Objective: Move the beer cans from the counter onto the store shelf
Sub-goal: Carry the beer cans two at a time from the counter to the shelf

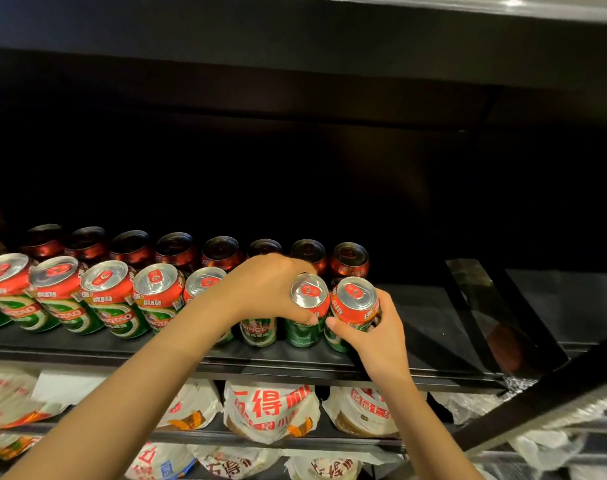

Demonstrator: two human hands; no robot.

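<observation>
- Shelf: dark store shelf running across the middle of the frame, its front lip black, its back in deep shadow.
- Front row of cans: red-and-green beer cans with silver tops, standing side by side from the left edge of the frame toward centre.
- Back row of cans: dark red cans behind the front row, dimly lit, reaching as far right as the two held cans.
- Left hand: comes in from the lower left, fingers curled over the top and side of one held can, thumb on its green body.
- Right hand: comes in from the lower centre, fingers wrapped round the body of a second held can, at the right end of the front row.
- Held cans: upright, touching or just beside one another, low over the shelf; whether their bases rest on it cannot be told.
- Packaged goods: white wrapped packs with red characters, on the lower shelves at the bottom of the frame.
</observation>
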